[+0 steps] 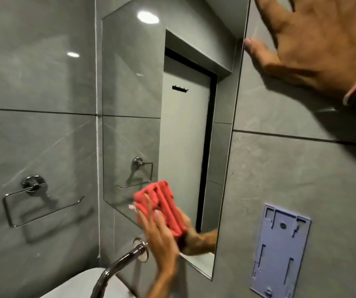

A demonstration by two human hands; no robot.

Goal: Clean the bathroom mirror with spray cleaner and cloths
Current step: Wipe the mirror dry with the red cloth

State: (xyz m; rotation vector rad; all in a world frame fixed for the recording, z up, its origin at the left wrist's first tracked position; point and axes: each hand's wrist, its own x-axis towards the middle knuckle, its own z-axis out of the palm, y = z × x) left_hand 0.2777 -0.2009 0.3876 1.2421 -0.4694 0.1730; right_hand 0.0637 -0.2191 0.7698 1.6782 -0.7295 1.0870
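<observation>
Two hands are engaged. The left hand (pixel 159 231) presses a folded red cloth (pixel 162 206) flat against the lower corner of the mirror (pixel 129 93), wiping the glass. The right hand (pixel 314 39), spread and empty, braces on the wall tile (pixel 291 168) beside the mirror, likely for balance.

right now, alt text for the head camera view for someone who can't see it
A left hand presses a red cloth against the lower part of a wall mirror, while the right hand rests flat on the grey tiled wall beside it. A chrome tap curves below.
</observation>
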